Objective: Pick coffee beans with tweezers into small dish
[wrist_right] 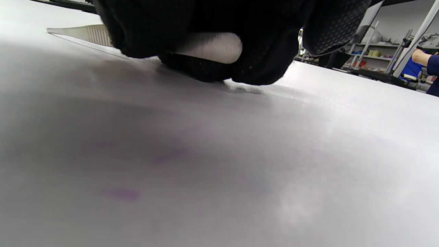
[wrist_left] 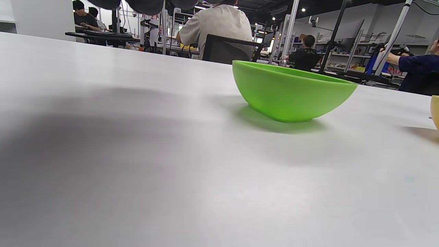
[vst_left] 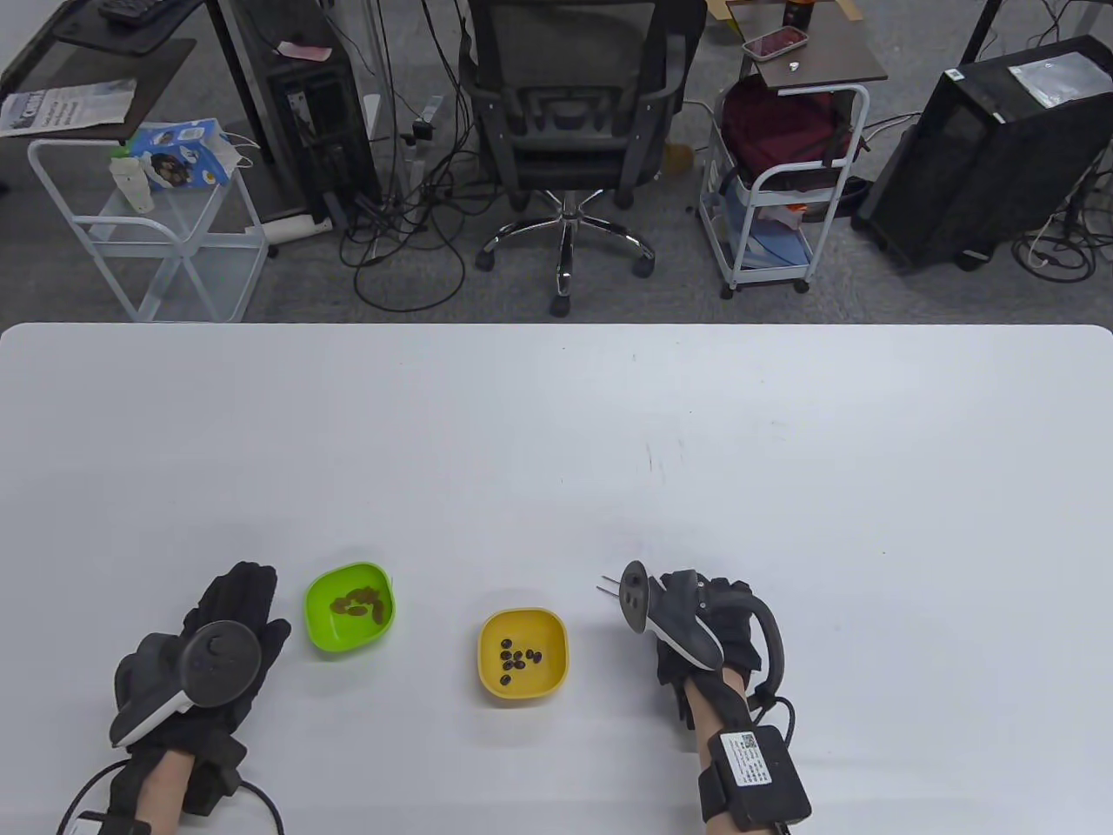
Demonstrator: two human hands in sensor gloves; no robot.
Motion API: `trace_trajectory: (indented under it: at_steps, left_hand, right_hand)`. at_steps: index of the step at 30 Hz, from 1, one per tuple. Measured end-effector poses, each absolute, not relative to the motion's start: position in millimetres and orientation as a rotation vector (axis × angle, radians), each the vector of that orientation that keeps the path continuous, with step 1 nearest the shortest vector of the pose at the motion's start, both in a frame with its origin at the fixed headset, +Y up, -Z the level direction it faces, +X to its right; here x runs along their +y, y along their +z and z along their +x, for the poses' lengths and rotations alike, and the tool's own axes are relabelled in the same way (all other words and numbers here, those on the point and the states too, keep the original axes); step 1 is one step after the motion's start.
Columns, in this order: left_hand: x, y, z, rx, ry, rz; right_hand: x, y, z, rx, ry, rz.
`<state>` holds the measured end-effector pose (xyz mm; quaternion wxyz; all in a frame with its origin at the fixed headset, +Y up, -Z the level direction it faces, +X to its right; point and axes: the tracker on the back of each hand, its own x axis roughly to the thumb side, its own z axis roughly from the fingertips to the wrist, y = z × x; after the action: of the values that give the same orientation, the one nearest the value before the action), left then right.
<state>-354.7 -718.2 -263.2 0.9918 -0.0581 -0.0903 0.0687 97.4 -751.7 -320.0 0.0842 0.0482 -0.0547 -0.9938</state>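
A yellow dish (vst_left: 556, 628) holds several dark coffee beans (vst_left: 519, 657). A green dish (vst_left: 323, 628) to its left holds several lighter brown pieces (vst_left: 358, 600); it also shows in the left wrist view (wrist_left: 291, 91). My right hand (vst_left: 717, 613) rests on the table right of the yellow dish and grips metal tweezers (vst_left: 607, 585), whose two tips point left toward that dish. In the right wrist view my gloved fingers (wrist_right: 192, 31) close around the tweezers (wrist_right: 79, 33) low against the table. My left hand (vst_left: 222, 639) lies flat, fingers stretched out, left of the green dish and holds nothing.
The white table (vst_left: 556, 435) stretches far beyond the dishes. An office chair (vst_left: 565, 130), carts and a computer tower stand on the floor behind its far edge. An edge of the yellow dish (wrist_left: 435, 115) shows at the right of the left wrist view.
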Motion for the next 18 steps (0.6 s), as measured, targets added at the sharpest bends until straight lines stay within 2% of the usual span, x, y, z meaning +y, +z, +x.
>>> trace_trajectory:
  at_steps: [10, 13, 18]
  left_hand:
    - [-718, -264, -355, -0.181, 0.136, -0.114]
    - [-717, -264, -355, -0.182, 0.133, -0.106]
    - [-717, -264, -355, -0.187, 0.126, -0.104]
  right_hand:
    - [-749, -319, 99, -0.169, -2.954, 0.155]
    - [-739, -316, 105, -0.226, -3.029, 0.172]
    - [-713, -303, 112, -0.179, -3.201, 0.112]
